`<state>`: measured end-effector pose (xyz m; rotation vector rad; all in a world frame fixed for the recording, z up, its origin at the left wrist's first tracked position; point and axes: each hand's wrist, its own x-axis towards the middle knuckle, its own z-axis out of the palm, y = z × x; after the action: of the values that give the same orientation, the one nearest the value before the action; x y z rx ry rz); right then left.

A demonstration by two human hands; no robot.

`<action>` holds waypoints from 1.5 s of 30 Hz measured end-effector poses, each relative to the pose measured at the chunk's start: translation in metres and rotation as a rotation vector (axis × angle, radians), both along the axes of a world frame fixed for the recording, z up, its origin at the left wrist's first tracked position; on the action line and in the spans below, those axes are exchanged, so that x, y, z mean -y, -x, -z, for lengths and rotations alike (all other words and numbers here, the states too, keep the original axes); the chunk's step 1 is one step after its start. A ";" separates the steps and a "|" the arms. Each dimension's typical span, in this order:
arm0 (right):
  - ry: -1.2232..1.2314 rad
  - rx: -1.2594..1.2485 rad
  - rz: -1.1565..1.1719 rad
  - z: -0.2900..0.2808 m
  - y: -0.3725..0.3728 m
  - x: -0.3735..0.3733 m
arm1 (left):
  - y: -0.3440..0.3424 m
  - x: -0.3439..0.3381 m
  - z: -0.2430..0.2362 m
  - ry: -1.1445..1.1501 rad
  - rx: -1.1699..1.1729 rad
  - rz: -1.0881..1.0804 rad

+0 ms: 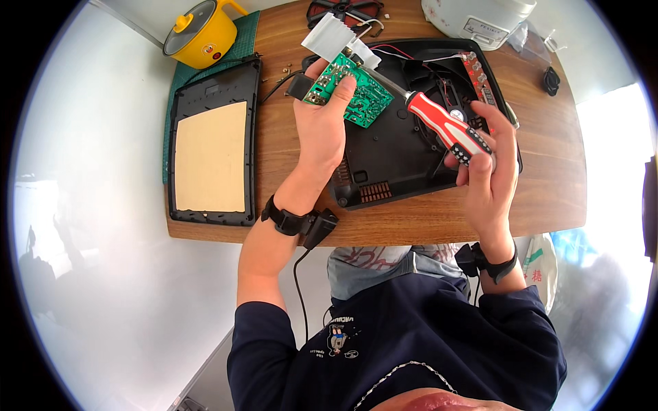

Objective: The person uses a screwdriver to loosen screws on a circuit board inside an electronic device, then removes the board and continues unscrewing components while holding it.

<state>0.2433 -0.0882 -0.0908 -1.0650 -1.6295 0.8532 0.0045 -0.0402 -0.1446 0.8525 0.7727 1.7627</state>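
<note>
My left hand [321,130] grips a green circuit board [370,103] by its left side, thumb pressed on the soldered face. A silvery finned heat sink [330,35] juts from the board's upper end. In my right hand [490,171] is a screwdriver [449,123] with a red, white and black handle. Its shaft points up and left, and the tip meets the board's upper edge near the heat sink; exact contact is too small to tell. Beneath both hands lies an open black appliance housing [391,164], with a small red board [478,74] along its right side.
At left, a black panel with a cream sheet [211,157] rests partly on a green cutting mat [245,33]. A yellow pot [202,34] stands behind it. Further back are a dark red coil [343,12] and a white appliance [473,20]. Small screws [288,70] lie near the board.
</note>
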 end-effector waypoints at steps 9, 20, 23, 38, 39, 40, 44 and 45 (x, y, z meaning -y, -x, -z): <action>0.001 -0.082 -0.033 0.000 0.008 -0.001 | 0.001 -0.001 0.003 0.019 -0.004 0.011; -0.149 0.204 0.039 0.007 0.008 -0.006 | 0.002 -0.003 0.004 0.021 0.042 0.005; -0.118 0.303 0.024 0.002 0.010 -0.007 | 0.002 -0.003 0.004 0.025 0.038 -0.003; 0.171 -0.139 -0.061 0.025 0.011 0.000 | 0.001 -0.002 0.004 0.006 0.029 0.001; 0.239 -0.291 -0.052 0.023 0.012 0.001 | 0.001 -0.002 0.004 0.006 0.023 0.004; 0.248 -0.451 -0.055 0.020 0.017 0.001 | 0.000 -0.002 0.003 0.005 0.017 0.007; 0.435 -0.438 -0.155 0.007 0.023 -0.017 | -0.001 0.004 0.000 -0.050 -0.050 0.002; 0.496 -0.387 -0.190 0.006 0.029 -0.022 | -0.003 0.005 0.000 -0.064 -0.079 -0.008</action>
<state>0.2147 -0.0665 -0.0963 -0.9987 -1.2296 1.5429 0.0077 -0.0454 -0.1446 0.9681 0.7756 1.7773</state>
